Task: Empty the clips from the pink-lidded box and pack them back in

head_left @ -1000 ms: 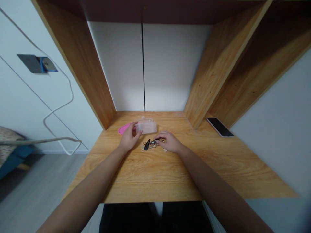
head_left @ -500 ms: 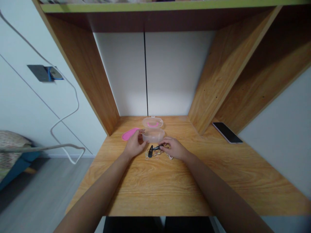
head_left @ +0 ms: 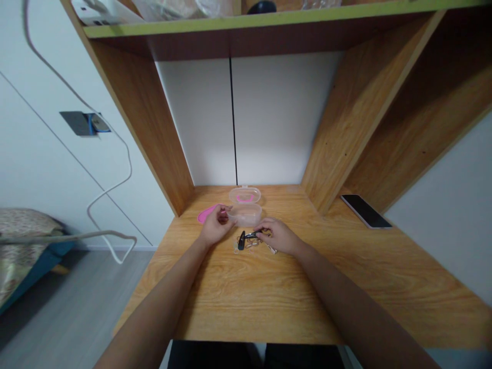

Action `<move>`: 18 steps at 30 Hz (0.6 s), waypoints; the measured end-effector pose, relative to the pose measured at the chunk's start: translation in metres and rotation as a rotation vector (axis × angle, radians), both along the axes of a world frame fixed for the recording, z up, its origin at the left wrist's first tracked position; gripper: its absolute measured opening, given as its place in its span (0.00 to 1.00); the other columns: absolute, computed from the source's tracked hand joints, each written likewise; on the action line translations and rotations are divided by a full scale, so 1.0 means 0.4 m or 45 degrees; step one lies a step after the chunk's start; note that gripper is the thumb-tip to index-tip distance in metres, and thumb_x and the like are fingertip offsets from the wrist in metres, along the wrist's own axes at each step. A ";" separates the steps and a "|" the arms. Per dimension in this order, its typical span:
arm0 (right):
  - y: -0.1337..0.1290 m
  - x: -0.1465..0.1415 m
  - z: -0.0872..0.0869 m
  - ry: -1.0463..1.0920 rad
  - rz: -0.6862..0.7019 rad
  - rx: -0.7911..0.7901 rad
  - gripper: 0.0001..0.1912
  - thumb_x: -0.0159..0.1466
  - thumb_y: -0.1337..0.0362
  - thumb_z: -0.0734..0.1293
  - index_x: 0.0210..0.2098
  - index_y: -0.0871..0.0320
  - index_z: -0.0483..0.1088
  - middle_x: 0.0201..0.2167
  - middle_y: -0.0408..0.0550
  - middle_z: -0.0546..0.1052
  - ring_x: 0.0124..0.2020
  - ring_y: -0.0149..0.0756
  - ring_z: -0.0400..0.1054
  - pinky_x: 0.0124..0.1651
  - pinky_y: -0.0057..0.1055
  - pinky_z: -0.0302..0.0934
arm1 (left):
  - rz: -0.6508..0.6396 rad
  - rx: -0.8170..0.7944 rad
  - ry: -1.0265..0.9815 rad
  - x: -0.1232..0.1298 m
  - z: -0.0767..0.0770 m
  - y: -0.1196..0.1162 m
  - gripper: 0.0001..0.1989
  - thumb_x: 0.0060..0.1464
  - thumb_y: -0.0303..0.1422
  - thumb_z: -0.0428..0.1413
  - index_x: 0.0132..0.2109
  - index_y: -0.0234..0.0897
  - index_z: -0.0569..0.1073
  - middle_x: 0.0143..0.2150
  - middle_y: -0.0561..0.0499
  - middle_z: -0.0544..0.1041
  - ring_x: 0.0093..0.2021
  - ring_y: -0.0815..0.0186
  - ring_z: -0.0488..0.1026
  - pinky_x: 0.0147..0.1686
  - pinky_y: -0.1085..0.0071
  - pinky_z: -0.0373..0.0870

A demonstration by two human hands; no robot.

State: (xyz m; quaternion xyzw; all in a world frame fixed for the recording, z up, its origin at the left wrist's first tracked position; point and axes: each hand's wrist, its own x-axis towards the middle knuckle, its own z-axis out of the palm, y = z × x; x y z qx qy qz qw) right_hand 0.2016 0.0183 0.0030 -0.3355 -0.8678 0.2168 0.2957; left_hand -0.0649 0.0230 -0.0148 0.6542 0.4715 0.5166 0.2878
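A clear plastic box (head_left: 248,216) stands on the desk with its lid (head_left: 245,195) folded back behind it. My left hand (head_left: 216,225) grips the box's left end between thumb and fingers. Partly behind that hand lies a flat pink oval piece (head_left: 206,212). In front of the box is a small pile of hair accessories: a black snap hair clip (head_left: 241,241), several pale bands and metallic clips (head_left: 272,249). My right hand (head_left: 277,236) is closed at the pile's right side, fingertips pinching another black hair clip (head_left: 250,235). Its fingers partly cover the pile.
A phone (head_left: 366,211) lies on the desk at the right, beside the wooden divider (head_left: 361,113). A shelf with a green edge (head_left: 269,20) spans overhead, holding bags and a white device. A white cable (head_left: 128,164) hangs at the left.
The view has tilted up slightly, showing more of the upper shelf. Both hands keep nearly the same places at the box and the pile.
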 end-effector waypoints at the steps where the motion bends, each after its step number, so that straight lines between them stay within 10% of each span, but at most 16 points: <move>1: -0.001 -0.001 0.003 -0.002 0.002 0.007 0.07 0.63 0.66 0.70 0.41 0.55 0.79 0.38 0.49 0.79 0.41 0.38 0.73 0.45 0.33 0.65 | 0.003 -0.027 -0.057 0.001 0.000 0.004 0.20 0.47 0.36 0.67 0.44 0.38 0.67 0.55 0.41 0.78 0.37 0.67 0.77 0.38 0.69 0.75; 18: -0.005 0.006 0.006 0.017 -0.035 0.043 0.07 0.64 0.67 0.69 0.40 0.54 0.80 0.37 0.48 0.79 0.38 0.36 0.73 0.43 0.32 0.67 | 0.063 0.023 0.083 0.012 0.010 -0.009 0.21 0.50 0.38 0.67 0.49 0.39 0.72 0.52 0.43 0.79 0.44 0.62 0.79 0.43 0.65 0.76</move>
